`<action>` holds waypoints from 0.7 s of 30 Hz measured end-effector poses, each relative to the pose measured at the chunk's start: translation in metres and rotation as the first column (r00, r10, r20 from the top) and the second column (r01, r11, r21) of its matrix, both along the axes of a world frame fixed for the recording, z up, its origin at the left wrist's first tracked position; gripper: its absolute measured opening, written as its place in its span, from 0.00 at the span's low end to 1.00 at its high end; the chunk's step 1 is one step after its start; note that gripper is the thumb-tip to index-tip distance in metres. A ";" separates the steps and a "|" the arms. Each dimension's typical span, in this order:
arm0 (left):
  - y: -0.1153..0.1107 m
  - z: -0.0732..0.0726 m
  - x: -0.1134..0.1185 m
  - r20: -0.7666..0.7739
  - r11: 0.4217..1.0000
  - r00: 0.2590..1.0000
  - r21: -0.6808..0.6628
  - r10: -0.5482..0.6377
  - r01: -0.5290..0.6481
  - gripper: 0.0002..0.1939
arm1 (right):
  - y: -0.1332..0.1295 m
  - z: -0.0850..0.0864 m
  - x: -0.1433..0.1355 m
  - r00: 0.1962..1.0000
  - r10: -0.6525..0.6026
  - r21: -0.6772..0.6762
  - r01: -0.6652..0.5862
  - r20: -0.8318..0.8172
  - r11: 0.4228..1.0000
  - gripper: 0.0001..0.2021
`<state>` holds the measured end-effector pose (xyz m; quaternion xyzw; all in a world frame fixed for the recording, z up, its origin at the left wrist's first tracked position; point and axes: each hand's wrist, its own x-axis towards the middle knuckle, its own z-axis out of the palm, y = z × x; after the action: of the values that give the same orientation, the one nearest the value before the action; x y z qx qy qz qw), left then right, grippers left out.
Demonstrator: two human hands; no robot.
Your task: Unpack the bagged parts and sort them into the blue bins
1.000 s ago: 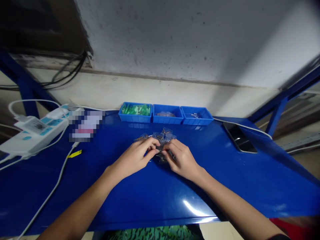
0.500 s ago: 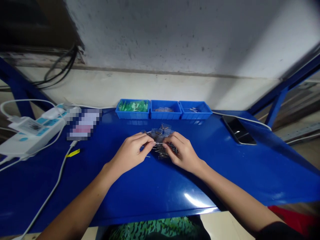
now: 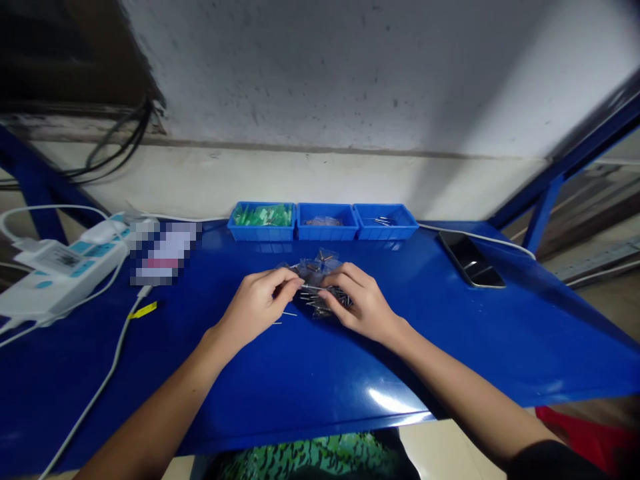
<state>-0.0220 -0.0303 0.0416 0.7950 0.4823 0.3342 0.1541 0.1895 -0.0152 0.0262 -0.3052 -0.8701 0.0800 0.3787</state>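
The left hand is pinching 1 end of a thin metal pin above the heap; the right hand's fingers are closing around the other end. Beyond the heap, 3 blue bins are standing.

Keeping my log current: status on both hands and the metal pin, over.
Left hand pinching thin silvery metal pin; right hand at its other end, grip unclear. Pile of metal pins and clear bags beneath. Nothing visibly blocking.

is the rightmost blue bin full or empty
Neither, but closer to empty: the rightmost blue bin shows only a few thin metal pieces lying low inside, with bare blue around them.
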 end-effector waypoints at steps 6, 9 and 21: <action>0.003 0.003 0.002 0.015 0.992 1.000 -0.122 -0.023 0.025 0.11 | -0.002 0.001 0.001 0.998 -0.069 0.091 0.069 -0.003 0.993 0.06; 0.004 0.010 -0.007 -0.007 0.986 0.999 -0.163 -0.038 0.037 0.11 | 0.003 0.010 0.017 0.962 -0.226 0.210 0.256 -0.156 0.944 0.05; -0.039 -0.014 -0.062 -0.396 0.980 0.917 -0.195 -0.050 -0.030 0.04 | 0.070 -0.006 0.102 0.567 -0.817 0.064 0.824 -0.105 0.563 0.15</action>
<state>-0.0844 -0.0694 0.0278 0.8296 0.5302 0.1146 0.1323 0.2915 0.0551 0.0198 -0.6512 -0.6193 -0.1415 0.4152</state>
